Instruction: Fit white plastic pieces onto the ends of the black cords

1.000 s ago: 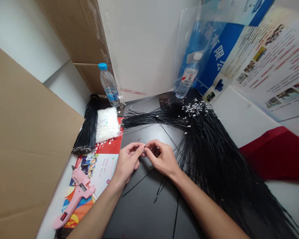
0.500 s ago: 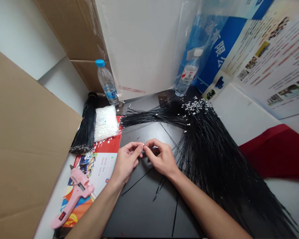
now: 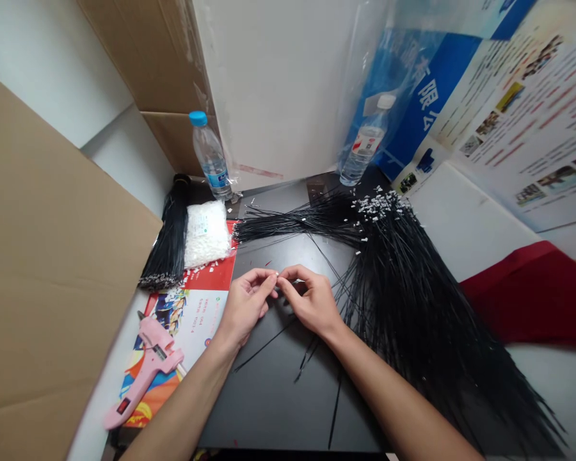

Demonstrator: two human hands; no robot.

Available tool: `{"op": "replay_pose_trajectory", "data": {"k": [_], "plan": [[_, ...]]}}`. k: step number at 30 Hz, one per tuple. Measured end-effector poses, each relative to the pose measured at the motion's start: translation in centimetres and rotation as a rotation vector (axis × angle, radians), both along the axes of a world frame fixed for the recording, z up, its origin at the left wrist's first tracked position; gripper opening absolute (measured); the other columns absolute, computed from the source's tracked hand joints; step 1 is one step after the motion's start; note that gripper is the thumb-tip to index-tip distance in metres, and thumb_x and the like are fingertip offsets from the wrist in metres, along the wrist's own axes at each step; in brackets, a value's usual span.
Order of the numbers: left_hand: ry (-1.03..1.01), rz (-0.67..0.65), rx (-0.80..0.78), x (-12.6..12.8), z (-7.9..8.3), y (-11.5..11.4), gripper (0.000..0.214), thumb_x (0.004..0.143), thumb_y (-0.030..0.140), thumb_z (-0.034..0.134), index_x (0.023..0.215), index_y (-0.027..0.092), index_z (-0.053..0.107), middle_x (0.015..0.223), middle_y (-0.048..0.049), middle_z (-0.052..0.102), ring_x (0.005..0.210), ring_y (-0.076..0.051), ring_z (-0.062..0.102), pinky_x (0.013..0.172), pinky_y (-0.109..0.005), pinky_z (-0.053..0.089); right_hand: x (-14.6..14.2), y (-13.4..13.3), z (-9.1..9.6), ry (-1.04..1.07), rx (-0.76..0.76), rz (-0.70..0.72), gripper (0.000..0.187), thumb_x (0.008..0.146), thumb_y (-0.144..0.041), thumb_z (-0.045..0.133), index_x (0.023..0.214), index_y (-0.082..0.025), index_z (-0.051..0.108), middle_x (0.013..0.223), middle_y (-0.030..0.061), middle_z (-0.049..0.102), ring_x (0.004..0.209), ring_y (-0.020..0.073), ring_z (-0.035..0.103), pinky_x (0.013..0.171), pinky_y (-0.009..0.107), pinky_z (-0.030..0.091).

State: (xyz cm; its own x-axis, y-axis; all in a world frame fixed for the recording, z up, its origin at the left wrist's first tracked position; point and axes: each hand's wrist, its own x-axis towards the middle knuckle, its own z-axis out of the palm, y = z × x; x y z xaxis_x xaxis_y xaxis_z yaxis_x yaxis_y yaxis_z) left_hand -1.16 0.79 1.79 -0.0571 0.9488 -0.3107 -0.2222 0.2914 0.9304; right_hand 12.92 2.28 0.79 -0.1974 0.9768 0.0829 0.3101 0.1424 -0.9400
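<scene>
In the middle of the dark table, my left hand (image 3: 249,302) and my right hand (image 3: 312,301) meet fingertip to fingertip. My left thumb and forefinger pinch a tiny white plastic piece (image 3: 277,275), mostly hidden by the fingers. The right thumb and forefinger are pinched closed against it. Thin black wires (image 3: 264,347) trail out from under my right hand toward the table's front; the fingers cover their upper ends. Right of my hands lies a large heap of black wires (image 3: 413,301) with white connectors (image 3: 381,205) on its far ends.
Behind my hands lies a black wire bundle (image 3: 292,224). At left are a bag of white pieces (image 3: 207,234), another wire bundle (image 3: 166,243) and a pink glue gun (image 3: 151,365) on a printed sheet (image 3: 196,320). Two bottles (image 3: 211,157) (image 3: 365,147) stand behind; cardboard (image 3: 52,256) borders the left.
The view has shifted slightly. My hands keep the same fingertip pinch at the tiny white piece, with only a slight change of the fingers.
</scene>
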Motion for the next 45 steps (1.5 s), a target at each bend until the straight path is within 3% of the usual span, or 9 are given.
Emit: {"op": "replay_pose_trajectory", "data": {"k": [6,9,19,25,33,36,39,42,45], "plan": [[0.024,0.037,0.081,-0.1,-0.3,-0.2,0.041,0.073,0.05,0.078,0.085,0.013,0.065,0.07,0.0003,0.064,0.038,-0.001,0.039,0.037,-0.016,0.027,0.4,0.0,0.4,-0.107,0.125,0.015,0.018,0.088,-0.031,0.061,0.097,-0.016,0.064,0.076,0.0021,0.07,0.06,0.0095,0.061,0.052,0.017,0.045],[0.012,0.07,0.105,-0.3,-0.3,-0.1,0.04,0.073,0.049,0.078,0.087,0.014,0.064,0.077,-0.0028,0.067,0.045,-0.005,0.048,0.037,-0.016,0.031,0.7,-0.1,0.6,-0.166,0.147,0.017,0.014,0.089,-0.029,0.058,0.091,-0.017,0.065,0.073,0.0009,0.069,0.058,0.0091,0.059,0.055,0.019,0.044],[0.057,0.058,0.121,-0.5,0.1,0.0,0.04,0.068,0.039,0.079,0.096,0.013,0.068,0.087,-0.0078,0.071,0.066,-0.013,0.06,0.041,-0.017,0.039,0.9,0.1,0.9,-0.122,0.036,0.012,0.021,0.092,-0.032,0.055,0.083,-0.016,0.065,0.064,-0.0003,0.065,0.053,0.009,0.054,0.049,0.019,0.038],[0.095,0.04,0.108,-0.5,0.5,0.1,0.041,0.066,0.043,0.08,0.093,0.013,0.071,0.07,-0.0017,0.066,0.05,-0.009,0.051,0.04,-0.019,0.036,0.9,0.0,1.0,-0.119,0.01,0.047,0.022,0.093,-0.033,0.053,0.084,-0.016,0.065,0.066,0.0007,0.067,0.056,0.0095,0.057,0.05,0.018,0.038],[0.133,0.025,0.125,-0.7,0.4,0.0,0.037,0.07,0.048,0.078,0.083,0.014,0.069,0.065,0.0,0.064,0.046,-0.007,0.047,0.04,-0.019,0.034,0.7,-0.1,0.9,-0.173,0.051,0.073,0.021,0.093,-0.032,0.053,0.085,-0.017,0.065,0.065,0.0,0.066,0.055,0.0096,0.056,0.052,0.019,0.039],[0.117,0.063,0.14,-1.0,0.1,0.0,0.038,0.073,0.048,0.078,0.084,0.014,0.067,0.068,-0.0002,0.064,0.047,-0.007,0.047,0.041,-0.018,0.036,1.0,-0.3,1.6,-0.354,0.118,0.134,0.017,0.093,-0.032,0.056,0.097,-0.018,0.065,0.075,0.0012,0.07,0.06,0.0114,0.06,0.057,0.022,0.041],[0.058,0.169,0.15,-1.5,0.0,0.2,0.04,0.071,0.048,0.08,0.086,0.014,0.067,0.075,-0.0017,0.064,0.054,-0.008,0.051,0.042,-0.017,0.037,1.6,-1.2,3.0,-0.72,0.198,0.216,0.026,0.094,-0.038,0.057,0.109,-0.017,0.063,0.087,0.0072,0.074,0.072,0.0191,0.067,0.057,0.027,0.037],[-0.034,0.273,0.143,-2.0,0.2,0.4,0.041,0.065,0.046,0.085,0.084,0.014,0.067,0.079,-0.0022,0.064,0.06,-0.009,0.052,0.041,-0.016,0.037,2.3,-2.6,4.3,-0.975,0.252,0.249,0.026,0.099,-0.039,0.051,0.101,-0.016,0.064,0.086,0.0106,0.074,0.075,0.0234,0.069,0.054,0.029,0.03],[-0.061,0.29,0.141,-2.2,0.5,0.5,0.04,0.065,0.044,0.085,0.083,0.015,0.066,0.08,-0.0015,0.063,0.06,-0.009,0.05,0.042,-0.016,0.037,3.2,-3.6,5.2,-1.062,0.279,0.258,0.025,0.101,-0.027,0.045,0.086,-0.017,0.062,0.076,0.0069,0.071,0.068,0.0192,0.067,0.053,0.031,0.025]]}}
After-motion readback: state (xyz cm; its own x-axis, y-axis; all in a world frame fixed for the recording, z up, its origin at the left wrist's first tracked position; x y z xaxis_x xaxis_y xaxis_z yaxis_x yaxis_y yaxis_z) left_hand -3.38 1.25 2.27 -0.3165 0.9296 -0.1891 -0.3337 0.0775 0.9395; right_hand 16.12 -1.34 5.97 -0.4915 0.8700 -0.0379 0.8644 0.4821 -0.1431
